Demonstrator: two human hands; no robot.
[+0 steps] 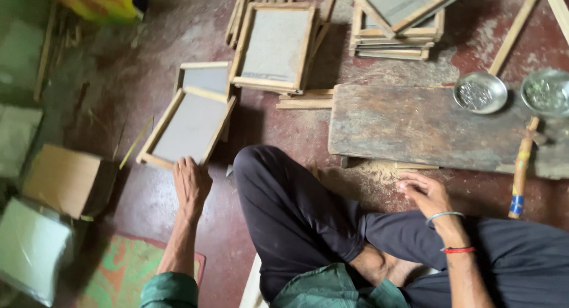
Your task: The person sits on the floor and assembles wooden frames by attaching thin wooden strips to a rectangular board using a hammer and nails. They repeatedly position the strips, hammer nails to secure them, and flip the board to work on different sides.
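Sitting cross-legged beside a worn wooden board [415, 127], you rest your left hand [191, 183], fingers together, on the near corner of a grey slate [188, 127] in a pale wood frame, left of the board. Your right hand [424, 192] hovers, fingers loosely curled and apart, over sawdust [379, 173] at the board's near edge. Two round metal dishes [480, 93] sit on its far end.

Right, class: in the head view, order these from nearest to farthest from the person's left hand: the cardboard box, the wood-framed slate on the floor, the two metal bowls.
From the left hand:
1. Wood-framed slate, touching its fingertips, just ahead.
2. Cardboard box, farther to its left.
3. Metal bowls, far right, on the wooden board.
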